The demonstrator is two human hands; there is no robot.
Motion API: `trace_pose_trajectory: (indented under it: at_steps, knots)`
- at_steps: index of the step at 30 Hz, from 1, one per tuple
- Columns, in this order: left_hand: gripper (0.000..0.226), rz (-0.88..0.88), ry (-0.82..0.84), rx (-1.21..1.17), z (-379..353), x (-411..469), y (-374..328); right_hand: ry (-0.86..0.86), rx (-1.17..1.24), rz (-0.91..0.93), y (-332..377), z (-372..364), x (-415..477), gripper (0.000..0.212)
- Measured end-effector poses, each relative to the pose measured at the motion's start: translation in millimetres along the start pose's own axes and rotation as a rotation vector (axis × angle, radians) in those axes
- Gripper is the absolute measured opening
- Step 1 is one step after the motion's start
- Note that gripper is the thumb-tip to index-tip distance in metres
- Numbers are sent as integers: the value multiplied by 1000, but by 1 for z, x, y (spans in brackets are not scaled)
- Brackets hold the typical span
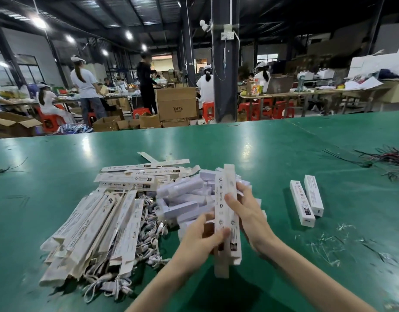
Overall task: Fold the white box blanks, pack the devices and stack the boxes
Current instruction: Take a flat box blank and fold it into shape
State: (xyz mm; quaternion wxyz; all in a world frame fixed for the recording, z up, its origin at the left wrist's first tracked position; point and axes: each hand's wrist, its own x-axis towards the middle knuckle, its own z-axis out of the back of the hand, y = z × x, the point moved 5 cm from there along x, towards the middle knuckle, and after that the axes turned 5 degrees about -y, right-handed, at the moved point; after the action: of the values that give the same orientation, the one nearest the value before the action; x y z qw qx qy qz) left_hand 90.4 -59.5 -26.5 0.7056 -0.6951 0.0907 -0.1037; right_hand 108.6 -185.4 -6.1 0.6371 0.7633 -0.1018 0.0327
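1. Holding the half-formed box blank (pixel 221 199) just right of the frame's centre, above the green table (pixel 59 158), both hands are curled round it. The left hand (pixel 200 243) pinches its lower part from the left, and the right hand (pixel 248 215) clasps its middle from the right.
2. Its long axis runs nearly straight up the frame. The far end points to the upper centre and the near end to the bottom edge, with the printed face turned up and to the left.
3. Risk: the near end juts out unsupported below both hands, so a hard squeeze could crease the walls or crush the tube flat again.
4. Risk: whether the end flaps are tucked cannot be told. If they are loose, a device could slide out of the lower end.
5. Risk: the heap of devices (pixel 182 194) lies directly under the blank (tangled cables (pixel 149 239) beside it), so a swing of the long end could scatter them.
6. Further out, flat blanks (pixel 92 228) fan across the lower left and two closed boxes (pixel 303 203) lie at the right. Stacking there has barely begun.
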Motion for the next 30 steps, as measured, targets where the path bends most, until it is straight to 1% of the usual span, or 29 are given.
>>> trace_pose_trajectory:
  at_steps: [2,4,7,10,12,14,16,18,20,22,25,27,30]
  knots:
    - [20,-84,5,81,0,-4,-2,48,57,5,3,0,-10,31]
    - [18,-164,-29,97,1,-6,-7,66,103,9,7,1,-20,34]
    - [16,-235,-79,102,0,-9,-9,93,158,-70,10,-1,-29,40]
    - [12,-165,-39,-25,-2,-10,-5,198,282,-211,16,-5,-33,45]
    - [20,-111,31,-115,-6,-11,-2,253,357,-258,20,-6,-34,42]
    - [29,-98,77,-153,-8,-13,-2,271,432,-285,20,-4,-33,38]
    - [30,-105,114,-159,-8,-13,-3,263,506,-306,19,-2,-31,37]
    - [31,-91,164,-164,-9,-15,-5,245,526,-283,19,0,-29,38]
    - [32,-83,201,-144,-11,-18,-6,198,457,-201,19,2,-28,37]
    - [33,-104,208,-104,-13,-20,-7,120,285,-74,21,5,-28,38]
    - [30,-127,199,-79,-14,-21,-6,45,46,110,25,5,-32,46]
    - [31,-124,187,-78,-14,-20,-6,22,-25,189,27,4,-34,44]
    - [31,-141,164,-58,-15,-21,-4,-11,-109,250,27,3,-38,38]
